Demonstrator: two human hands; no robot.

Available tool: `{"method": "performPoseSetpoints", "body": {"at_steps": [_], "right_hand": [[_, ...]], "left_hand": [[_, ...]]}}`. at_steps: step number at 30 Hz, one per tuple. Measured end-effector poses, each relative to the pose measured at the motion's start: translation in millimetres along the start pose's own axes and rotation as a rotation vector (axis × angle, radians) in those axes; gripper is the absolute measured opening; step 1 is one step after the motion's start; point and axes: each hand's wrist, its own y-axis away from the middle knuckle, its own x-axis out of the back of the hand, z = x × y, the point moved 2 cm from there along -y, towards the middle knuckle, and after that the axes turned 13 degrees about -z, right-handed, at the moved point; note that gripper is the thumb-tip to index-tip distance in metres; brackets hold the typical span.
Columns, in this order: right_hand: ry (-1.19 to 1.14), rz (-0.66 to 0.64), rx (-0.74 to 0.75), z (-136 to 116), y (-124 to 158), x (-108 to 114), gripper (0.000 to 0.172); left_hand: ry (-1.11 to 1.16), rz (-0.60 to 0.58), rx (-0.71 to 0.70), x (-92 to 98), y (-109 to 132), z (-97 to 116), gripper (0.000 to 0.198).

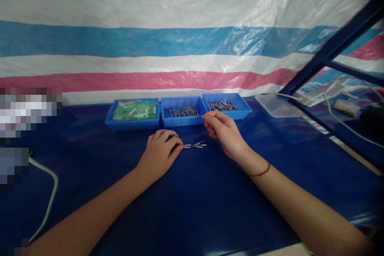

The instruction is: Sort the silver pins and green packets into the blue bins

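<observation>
The left hand (162, 149) is resting half-curled at the ends of some metal pins (196, 145) lying on the blue table (186, 208), whether gripping any I can't tell, while the right hand (223, 132) is pinching its fingertips closed, any contents hidden, before three blue bins (183, 121).
</observation>
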Motion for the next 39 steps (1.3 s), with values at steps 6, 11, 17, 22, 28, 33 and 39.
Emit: {"method": "performPoseSetpoints", "body": {"at_steps": [6, 11, 17, 22, 28, 33, 39], "right_hand": [[0.793, -0.404, 0.363, -2.8, 13.7, -19.3, 0.01], [1.04, -0.542, 0.481, 2.6, 20.1, -26.7, 0.014], [0.822, -0.455, 0.444, -0.3, 20.0, -28.5, 0.017], [0.7, -0.449, 0.422, 0.6, 19.3, -27.9, 0.018], [0.671, -0.444, 0.401, -0.5, 19.6, -28.8, 0.016], [0.655, -0.423, 0.386, -2.6, 19.7, -30.0, 0.016], [0.614, -0.371, 0.372, -3.1, 20.2, -29.2, 0.01]], "left_hand": [[-0.007, 0.005, 0.015, -3.4, -1.1, -2.6, 0.016], [0.016, 0.036, 0.026, -1.3, -0.5, -2.6, 0.016], [0.314, 0.201, -0.001, 6.9, 0.7, -2.7, 0.015], [0.511, 0.219, 0.036, 7.2, 0.4, -6.4, 0.015], [0.502, 0.202, 0.028, 9.1, 1.2, -5.3, 0.014], [0.489, 0.208, 0.026, 10.3, 1.0, -4.4, 0.014], [0.482, 0.222, 0.004, 11.2, 0.1, -4.3, 0.01]]}}
